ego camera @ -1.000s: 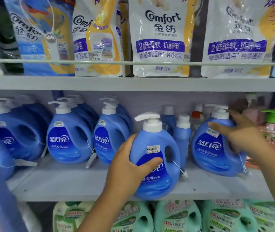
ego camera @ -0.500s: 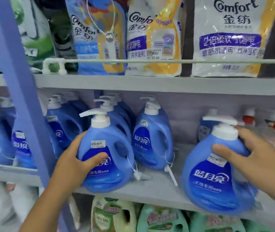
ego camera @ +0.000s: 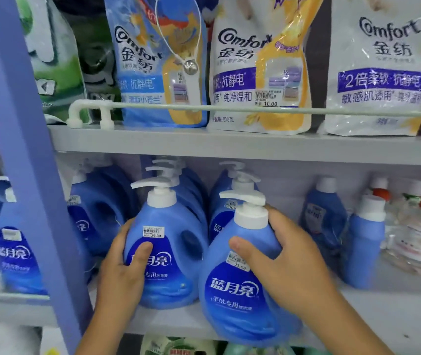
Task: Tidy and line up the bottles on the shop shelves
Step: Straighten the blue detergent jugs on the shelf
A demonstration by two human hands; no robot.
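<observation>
Two blue pump bottles with white pumps stand side by side at the front of the middle shelf [ego camera: 396, 311]. My left hand [ego camera: 121, 272] grips the left pump bottle [ego camera: 165, 252] from its left side, thumb across the label. My right hand [ego camera: 288, 267] wraps the right pump bottle [ego camera: 232, 290] from its right, thumb on the price sticker. This bottle sits at the shelf's front edge, touching the left one. More blue pump bottles [ego camera: 96, 216] stand in rows behind and to the left.
A blue upright post [ego camera: 27, 175] crosses the left of the view. Smaller blue capped bottles [ego camera: 365, 242] and clear bottles with red caps [ego camera: 419, 231] stand at the right. Comfort refill pouches [ego camera: 258, 67] fill the upper shelf behind a rail. Green bottles [ego camera: 178, 347] sit below.
My right hand has slid its bottle left until it touches the bottle in my left hand. The gap between the two has closed, and the view has moved closer.
</observation>
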